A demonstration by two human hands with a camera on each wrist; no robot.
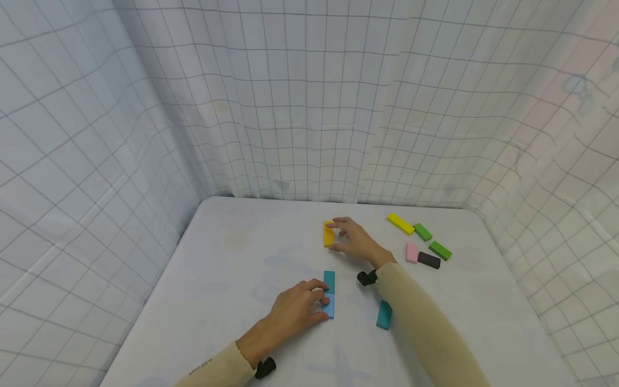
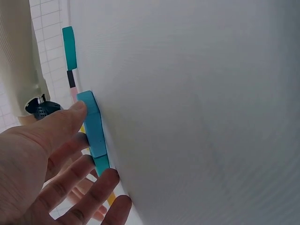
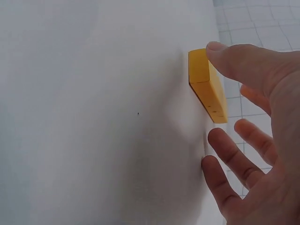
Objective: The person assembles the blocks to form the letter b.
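Note:
A light blue block (image 1: 331, 309) and a teal block (image 1: 330, 279) lie end to end in a line on the white table. My left hand (image 1: 292, 307) rests beside them, fingers spread. Its thumb touches the blue block (image 2: 95, 129) near one end; the other fingertips lie along the pair. Farther up the table, my right hand (image 1: 358, 242) is around an orange-yellow block (image 1: 328, 237) lying flat. In the right wrist view, the thumb meets a corner of that yellow block (image 3: 198, 68), while the other fingers are loosely bent and spread.
Another teal block (image 1: 384, 316) lies by the right forearm. Toward the back right are a bright yellow block (image 1: 400, 224), two green blocks (image 1: 440, 250), a pink block (image 1: 411, 252) and a black block (image 1: 429, 260). Grid-patterned white cloth (image 1: 309, 107) hangs around the table.

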